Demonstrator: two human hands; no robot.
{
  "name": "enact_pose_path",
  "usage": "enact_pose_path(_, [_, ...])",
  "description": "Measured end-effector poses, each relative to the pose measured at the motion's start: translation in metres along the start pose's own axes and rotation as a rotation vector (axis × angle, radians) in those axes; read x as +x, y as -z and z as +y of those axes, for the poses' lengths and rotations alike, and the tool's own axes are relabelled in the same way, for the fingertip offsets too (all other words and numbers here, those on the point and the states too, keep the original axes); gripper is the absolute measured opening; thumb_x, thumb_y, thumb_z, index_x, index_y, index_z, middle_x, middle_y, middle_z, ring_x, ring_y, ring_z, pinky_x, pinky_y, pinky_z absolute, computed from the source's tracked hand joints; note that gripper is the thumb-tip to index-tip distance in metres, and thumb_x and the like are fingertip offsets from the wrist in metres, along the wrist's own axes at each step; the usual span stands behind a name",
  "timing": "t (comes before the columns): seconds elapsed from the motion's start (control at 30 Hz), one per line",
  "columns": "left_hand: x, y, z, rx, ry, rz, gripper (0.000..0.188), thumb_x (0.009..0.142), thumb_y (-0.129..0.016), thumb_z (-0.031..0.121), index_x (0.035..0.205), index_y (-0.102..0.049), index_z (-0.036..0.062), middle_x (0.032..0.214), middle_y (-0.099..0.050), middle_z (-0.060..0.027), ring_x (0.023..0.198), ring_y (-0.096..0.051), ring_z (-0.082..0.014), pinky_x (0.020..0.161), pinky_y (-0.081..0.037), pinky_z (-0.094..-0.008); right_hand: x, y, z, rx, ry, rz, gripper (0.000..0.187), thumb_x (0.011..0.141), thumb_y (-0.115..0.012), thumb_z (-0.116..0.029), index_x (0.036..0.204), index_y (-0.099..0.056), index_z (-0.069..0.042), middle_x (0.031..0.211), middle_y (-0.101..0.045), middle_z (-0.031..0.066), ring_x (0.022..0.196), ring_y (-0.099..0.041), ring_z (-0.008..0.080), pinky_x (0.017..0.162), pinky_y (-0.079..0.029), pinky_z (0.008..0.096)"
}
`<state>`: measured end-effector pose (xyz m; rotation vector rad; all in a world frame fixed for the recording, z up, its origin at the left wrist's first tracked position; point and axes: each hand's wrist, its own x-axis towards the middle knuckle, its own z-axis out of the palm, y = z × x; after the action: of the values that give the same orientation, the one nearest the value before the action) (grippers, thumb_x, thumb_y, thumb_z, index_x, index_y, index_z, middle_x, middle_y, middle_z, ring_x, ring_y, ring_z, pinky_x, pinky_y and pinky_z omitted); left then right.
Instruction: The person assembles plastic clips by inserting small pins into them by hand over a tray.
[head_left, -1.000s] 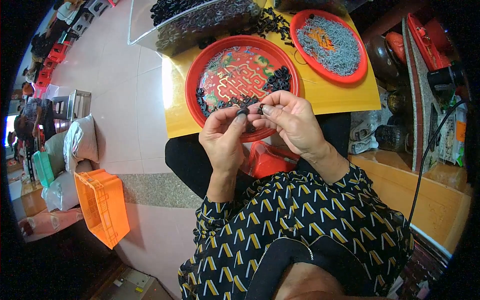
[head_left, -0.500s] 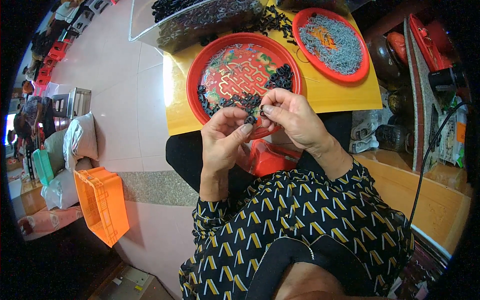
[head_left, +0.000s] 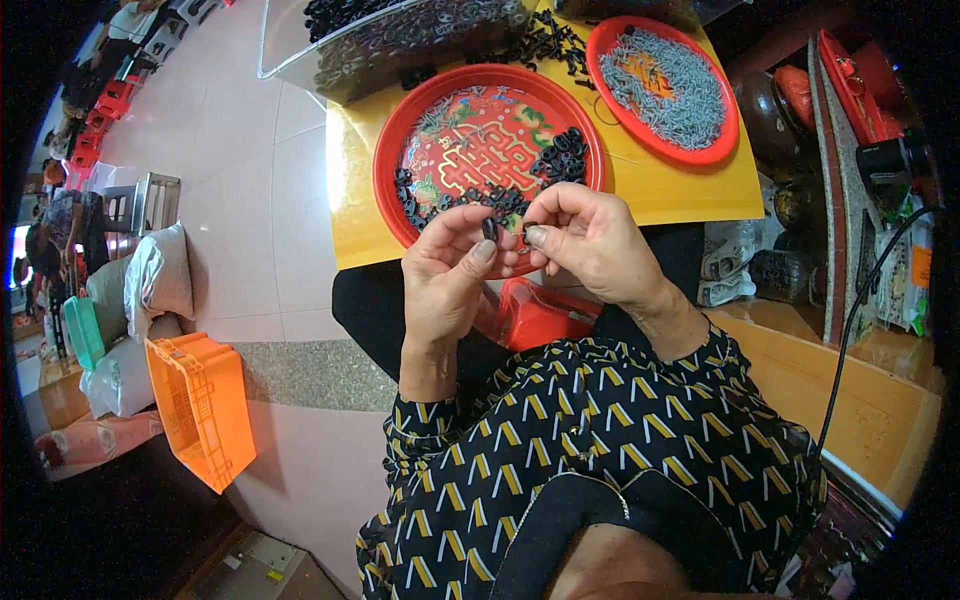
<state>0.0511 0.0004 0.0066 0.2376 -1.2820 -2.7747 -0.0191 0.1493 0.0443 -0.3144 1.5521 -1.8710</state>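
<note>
Over the near rim of a red round tray [head_left: 388,190], both my hands are raised close together. Between thumb and fingers my left hand [head_left: 450,265] pinches a small black oval part [head_left: 489,229]. My right hand [head_left: 590,240] is pinched on a small dark piece [head_left: 529,228], mostly covered by the fingertips. Inside the tray, black ring-like parts [head_left: 562,158] are heaped at the right, and more small black pieces [head_left: 490,200] lie along the near side. A few grey screws [head_left: 440,118] are scattered toward its far left.
A smaller red tray [head_left: 733,130] of grey screws stands at the right on the yellow table [head_left: 680,190]. Behind is a clear bin [head_left: 345,75] of black parts, with black pieces [head_left: 550,45] beside it. An orange crate [head_left: 215,410] sits on the floor at left.
My left hand has turned the black part from facing up to a more upright, edge-on position. My right fingertips have shifted slightly, still pinched.
</note>
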Motion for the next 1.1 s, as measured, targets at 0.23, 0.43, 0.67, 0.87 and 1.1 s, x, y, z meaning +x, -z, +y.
enact_pose_path(0.23, [-0.001,-0.004,-0.001,0.094,-0.079,0.015,0.028,0.077,-0.055,-0.004,0.104,-0.048,-0.0039,0.085,-0.059,-0.011,0.076,-0.059,-0.0155,0.069,-0.051,-0.0272,0.002,-0.005,0.0,-0.085,0.064,0.025,0.008,0.079,-0.055,-0.003,0.086,-0.053,-0.001,0.071,-0.055,-0.0012,0.06,-0.053,0.003,0.048,-0.041,0.0148])
enact_pose_path(0.43, [-0.002,-0.005,-0.003,0.189,-0.129,0.02,0.028,0.075,-0.056,-0.006,0.102,-0.05,-0.0042,0.084,-0.059,-0.0085,0.078,-0.058,-0.0136,0.07,-0.05,-0.0253,0.003,-0.004,0.001,-0.108,0.023,0.038,0.006,0.079,-0.055,-0.003,0.084,-0.053,0.0,0.071,-0.053,-0.0023,0.06,-0.049,0.0009,0.048,-0.039,0.015])
enact_pose_path(0.67, [-0.003,-0.008,0.002,0.398,-0.154,0.006,0.027,0.075,-0.057,-0.005,0.101,-0.052,-0.0041,0.084,-0.058,-0.0054,0.076,-0.056,-0.0099,0.069,-0.047,-0.0222,0.004,-0.001,0.003,-0.276,0.09,0.037,0.006,0.078,-0.055,-0.002,0.083,-0.053,0.001,0.071,-0.053,-0.002,0.063,-0.049,0.0016,0.054,-0.041,0.0162])
enact_pose_path(0.87, [-0.004,-0.01,0.001,0.515,-0.171,0.0,0.025,0.075,-0.056,-0.006,0.1,-0.053,-0.0038,0.085,-0.058,-0.0053,0.076,-0.055,-0.0097,0.069,-0.046,-0.022,0.005,-0.001,0.004,-0.334,0.097,0.029,0.007,0.077,-0.056,-0.002,0.083,-0.053,0.001,0.071,-0.053,-0.0015,0.064,-0.05,0.0022,0.055,-0.042,0.0164])
enact_pose_path(1.1, [-0.005,-0.008,0.001,0.498,-0.186,-0.017,0.025,0.075,-0.055,-0.007,0.099,-0.053,-0.0038,0.086,-0.057,-0.0055,0.077,-0.055,-0.0094,0.068,-0.045,-0.0214,0.011,0.008,0.006,0.042,-0.002,-0.123,0.012,0.076,-0.061,-0.004,0.085,-0.055,0.0,0.073,-0.055,0.0008,0.064,-0.053,0.0062,0.056,-0.047,0.0185])
